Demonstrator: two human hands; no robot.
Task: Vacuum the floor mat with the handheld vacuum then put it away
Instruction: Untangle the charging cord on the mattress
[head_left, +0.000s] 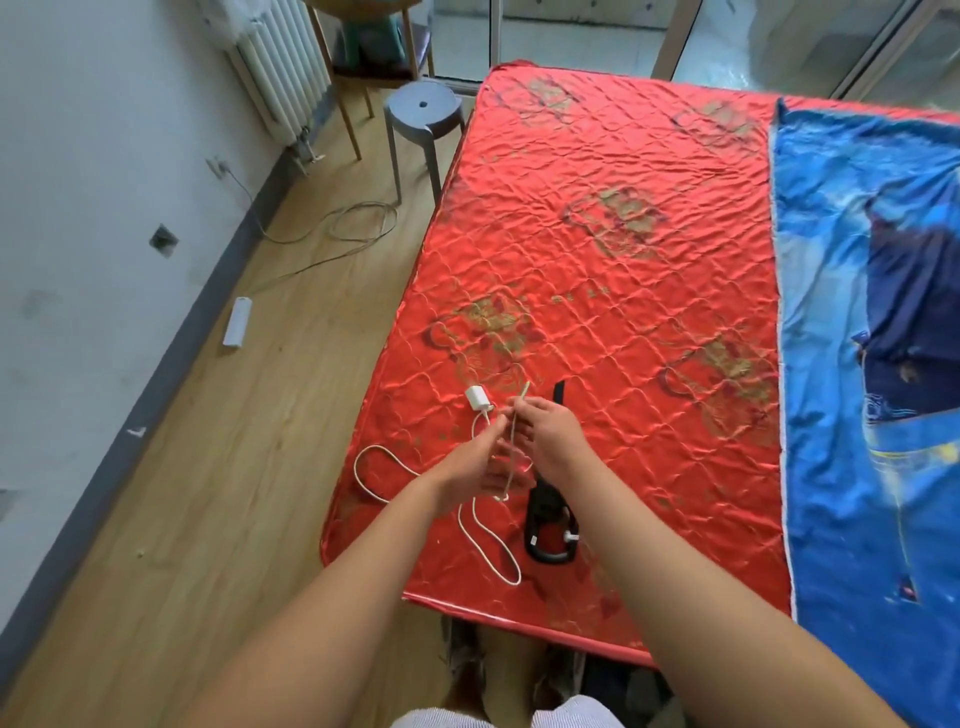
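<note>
Right hand (550, 436) pinches white cord (488, 535); left hand (465, 470) fingers blurred, grip unclear. Black vacuum (548, 525) beneath fingers, on glossy red quilted mat (623, 234).

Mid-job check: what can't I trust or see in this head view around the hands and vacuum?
handheld vacuum: head view, middle hidden behind the right hand.
left hand: fingers motion-blurred, grip on the white cable unclear.
Cable's end at the vacuum: too small to tell if plugged in.
blue cloth: cut off by the right edge.
</note>
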